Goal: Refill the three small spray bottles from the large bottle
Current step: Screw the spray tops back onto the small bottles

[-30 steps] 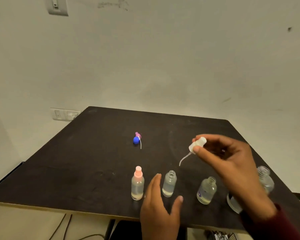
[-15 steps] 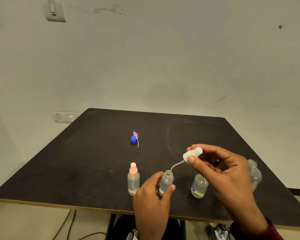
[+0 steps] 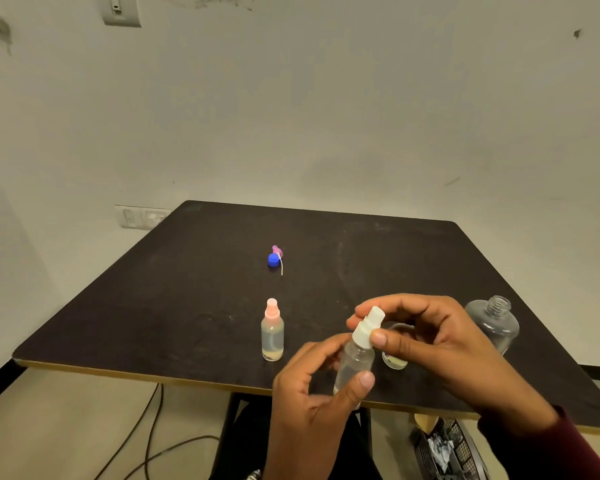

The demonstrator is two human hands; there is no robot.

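- The left hand (image 3: 312, 386) is wrapped around the middle spray bottle (image 3: 355, 363), thumb across its lower front. Half a second back that hand was only closing on the bottle as it stood on the table; now it looks raised a little and tipped toward the person, at about 6 o'clock on the table (image 3: 187, 306).
- The right hand (image 3: 430, 337) pinches the white spray head (image 3: 368, 327) between thumb and fingers. A moment ago that head hung in the air with its dip tube aimed at the open neck; now the tube is inside and the head sits on the neck. I'd say it is being twisted tight, which would close the second of the three.
- Behind the right hand, at roughly 5 o'clock, the third small bottle (image 3: 394, 360) is mostly hidden; it appears uncapped.
- At 4 o'clock the large bottle (image 3: 492, 322) stands open and looks nearly empty.
- At 7 o'clock the pink-capped spray bottle (image 3: 272, 332) stands upright and closed, part-filled, just beside the hands.
- Well apart, out toward 12 o'clock near the table's centre, lie a blue cap (image 3: 273, 260) and a purple spray head (image 3: 278, 252), touching. That head likely belongs to the third bottle, so one capping step remains.
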